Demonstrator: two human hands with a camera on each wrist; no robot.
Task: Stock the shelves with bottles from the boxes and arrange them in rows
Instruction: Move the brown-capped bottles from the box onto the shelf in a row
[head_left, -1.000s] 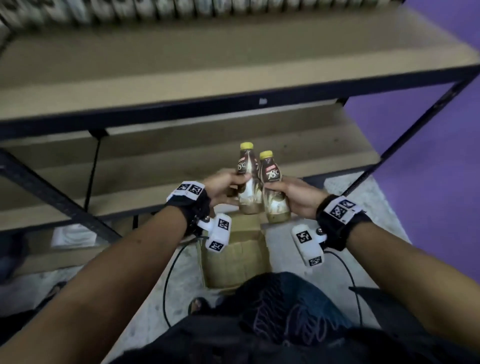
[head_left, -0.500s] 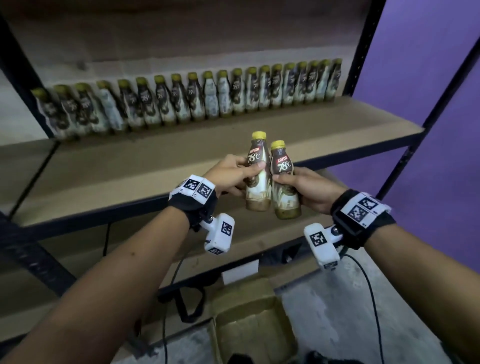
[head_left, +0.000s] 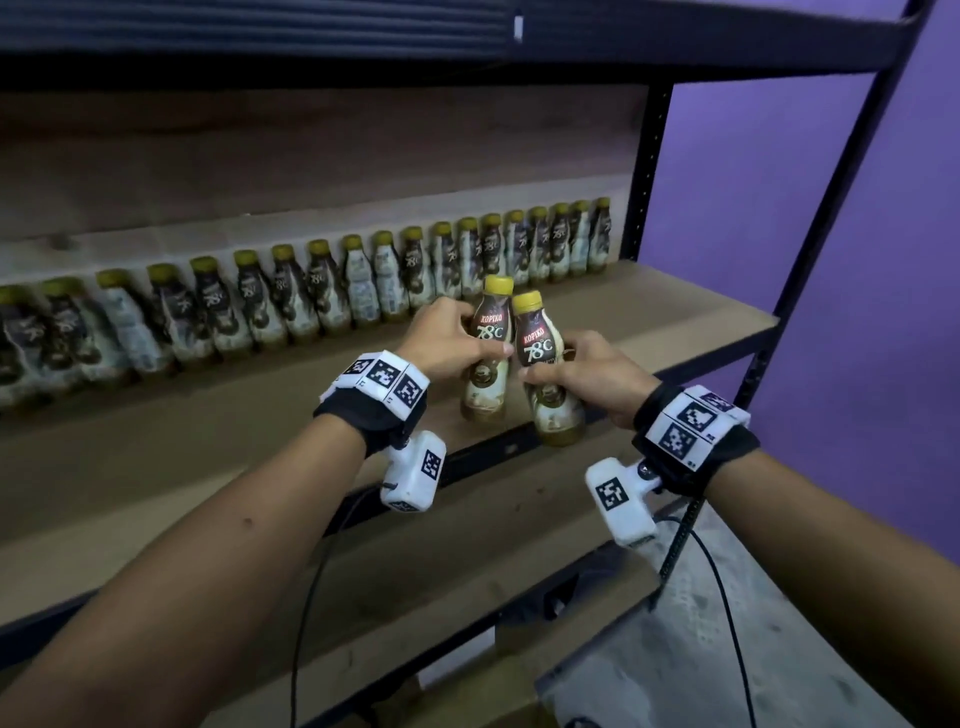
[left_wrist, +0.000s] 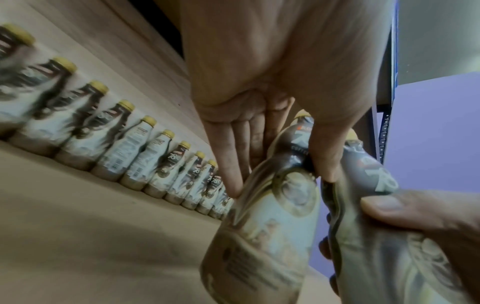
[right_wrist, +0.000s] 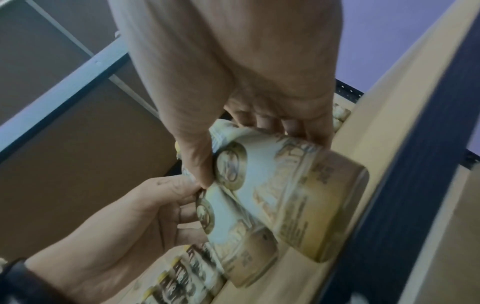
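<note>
Bare shelf board (head_left: 208, 431) before back-wall bottle row (head_left: 311, 291).

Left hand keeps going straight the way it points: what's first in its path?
Probably the back row of bottles. The left hand, gripping its bottle, points across bare shelf toward them; depth is uncertain.

The right hand (right_wrist: 233, 92) grips a bottle (right_wrist: 298, 195) around its middle. The left hand (right_wrist: 124, 222) holds a second bottle (right_wrist: 241, 242), touching the first. Both hang over the shelf board (right_wrist: 389, 102), with more bottles (right_wrist: 182, 277) blurred beyond.
</note>
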